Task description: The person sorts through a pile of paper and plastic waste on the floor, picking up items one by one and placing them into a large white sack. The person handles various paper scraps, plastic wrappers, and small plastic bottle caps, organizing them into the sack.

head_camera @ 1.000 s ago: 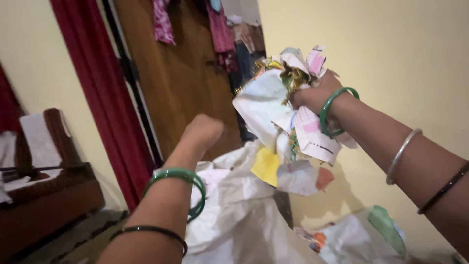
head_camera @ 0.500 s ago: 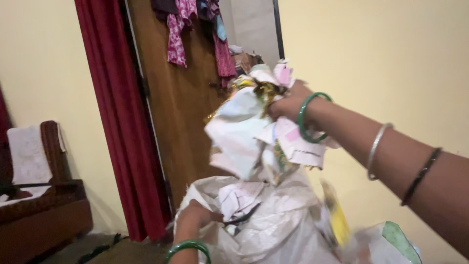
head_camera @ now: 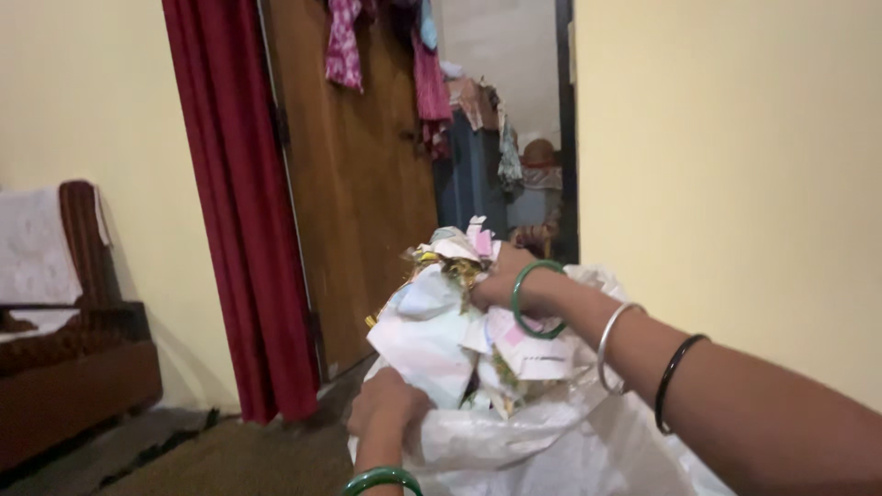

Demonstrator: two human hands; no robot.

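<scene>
R hand (head_camera: 501, 283), frame centre: clenched around a bundle of crumpled paper scraps (head_camera: 441, 326), white w/ pink and yellow bits plus some gold tinsel-like stuff. Green bangle, silver bangle and thin black band on that wrist/forearm. Bundle sits right at the mouth of the white woven sack (head_camera: 551, 441), lower centre of frame, partly inside the opening.

L hand (head_camera: 388, 404), lower centre-left: gripping the sack's rim, fingers curled over the edge, holding the mouth up. Green bangle at the bottom edge.

Doing it well, as I judge it: L hand needs to hold the rim wide and taut so the mouth doesn't fold shut; R hand should push the wad below rim level before letting go, else light scraps spill over the near edge onto the floor. Loose pieces at the wad's left side look likeliest to drop. Sack is soft, sags easily.

Around: wooden door (head_camera: 358, 184) upper centre w/ clothes hanging on it, red curtain (head_camera: 243, 202) left of it, dark wooden chair (head_camera: 73, 312) w/ white cloth at far left, yellow wall (head_camera: 735, 165) on right.
</scene>
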